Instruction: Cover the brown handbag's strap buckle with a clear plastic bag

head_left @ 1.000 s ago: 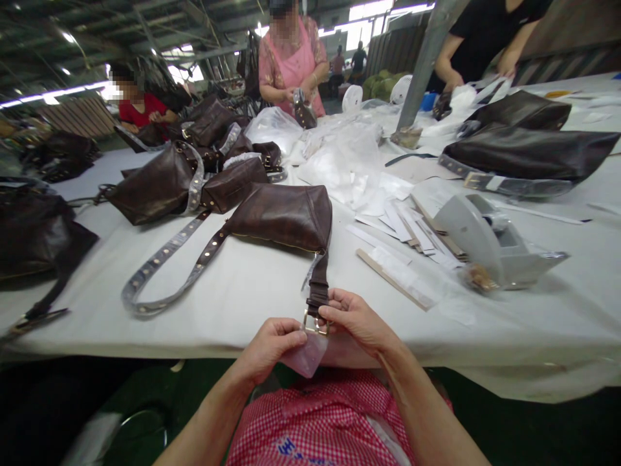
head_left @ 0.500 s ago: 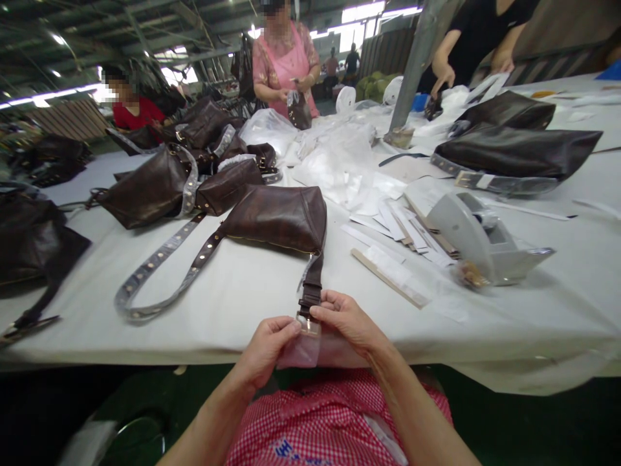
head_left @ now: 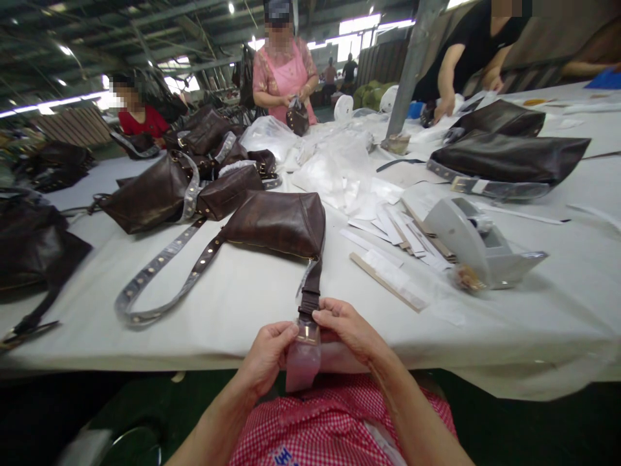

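Observation:
A dark brown leather bag (head_left: 274, 223) lies on the table before me, and its short strap (head_left: 311, 291) runs toward me. At the strap's end is a gold buckle (head_left: 307, 333), with a clear plastic sleeve (head_left: 303, 369) over it hanging past the table edge. My left hand (head_left: 266, 353) pinches the sleeve at the buckle's left side. My right hand (head_left: 347, 327) grips the strap just above the buckle, thumb on top. The bag's long studded strap (head_left: 145, 307), wrapped in clear film, loops out to the left.
A grey tape dispenser (head_left: 480, 246) stands to the right beside card strips (head_left: 407, 233). Crumpled plastic bags (head_left: 334, 168) lie mid-table by a metal post (head_left: 407, 77). More brown bags (head_left: 145, 191) are heaped left, others (head_left: 509, 158) right. Co-workers stand across the table.
The plastic sleeve has moved down over the buckle and hangs lower. Both my hands stay near the strap end, almost in place. The view has shifted slightly.

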`<state>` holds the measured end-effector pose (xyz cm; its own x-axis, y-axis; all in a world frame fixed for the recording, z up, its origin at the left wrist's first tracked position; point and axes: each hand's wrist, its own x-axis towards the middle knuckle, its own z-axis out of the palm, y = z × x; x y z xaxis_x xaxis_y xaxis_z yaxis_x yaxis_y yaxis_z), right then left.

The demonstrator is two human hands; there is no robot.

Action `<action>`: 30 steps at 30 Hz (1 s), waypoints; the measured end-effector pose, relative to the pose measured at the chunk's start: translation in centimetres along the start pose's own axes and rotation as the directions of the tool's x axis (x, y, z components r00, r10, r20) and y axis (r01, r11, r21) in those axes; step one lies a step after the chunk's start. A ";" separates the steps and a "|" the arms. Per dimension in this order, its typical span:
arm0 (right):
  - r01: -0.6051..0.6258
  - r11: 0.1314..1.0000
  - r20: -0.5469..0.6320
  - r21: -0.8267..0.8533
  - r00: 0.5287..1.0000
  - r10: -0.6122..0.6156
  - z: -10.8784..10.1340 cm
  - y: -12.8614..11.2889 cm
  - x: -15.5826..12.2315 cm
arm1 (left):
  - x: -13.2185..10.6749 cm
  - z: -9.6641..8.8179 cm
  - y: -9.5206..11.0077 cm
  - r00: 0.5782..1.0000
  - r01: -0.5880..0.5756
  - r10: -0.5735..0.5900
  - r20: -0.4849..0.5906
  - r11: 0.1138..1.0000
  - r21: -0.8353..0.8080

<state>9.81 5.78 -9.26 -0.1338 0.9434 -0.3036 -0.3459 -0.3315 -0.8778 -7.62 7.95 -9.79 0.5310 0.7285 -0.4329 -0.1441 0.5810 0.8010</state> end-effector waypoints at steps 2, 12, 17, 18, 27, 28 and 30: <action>-0.017 0.999 -0.004 0.028 1.000 0.017 0.1 -0.2 -0.1 | 0.1 0.1 0.0 1.000 -0.001 0.001 -0.002 1.000 -0.011; 0.031 1.000 -0.037 0.002 0.999 -0.030 0.1 0.3 0.4 | 0.3 0.2 0.3 0.998 -0.058 0.057 -0.019 0.996 -0.066; 0.008 0.999 -0.041 -0.031 0.999 -0.010 -0.1 0.5 0.5 | 0.6 0.1 0.2 0.990 -0.117 0.114 -0.078 0.992 -0.037; 0.009 0.999 -0.035 -0.031 0.999 -0.010 -0.1 0.5 0.5 | 0.6 0.0 0.2 0.987 -0.135 0.134 -0.092 0.991 -0.012; -0.002 1.000 -0.055 -0.015 0.998 0.001 -0.3 0.5 0.5 | 0.7 0.5 0.6 0.972 -0.209 0.222 -0.082 0.968 0.142; -0.004 1.000 -0.055 -0.009 0.998 0.003 -0.3 0.5 0.5 | 0.8 0.5 0.6 0.969 -0.216 0.231 -0.083 0.965 0.150; -0.010 1.000 -0.061 0.000 0.998 0.010 -0.2 0.5 0.6 | 0.9 0.5 0.4 0.965 -0.229 0.246 -0.087 0.958 0.174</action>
<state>9.79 6.15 -9.95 -0.0804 0.9390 -0.3345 -0.3447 -0.3411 -0.8746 -6.79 8.66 -9.65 0.4042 0.8779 -0.2567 -0.1139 0.3268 0.9382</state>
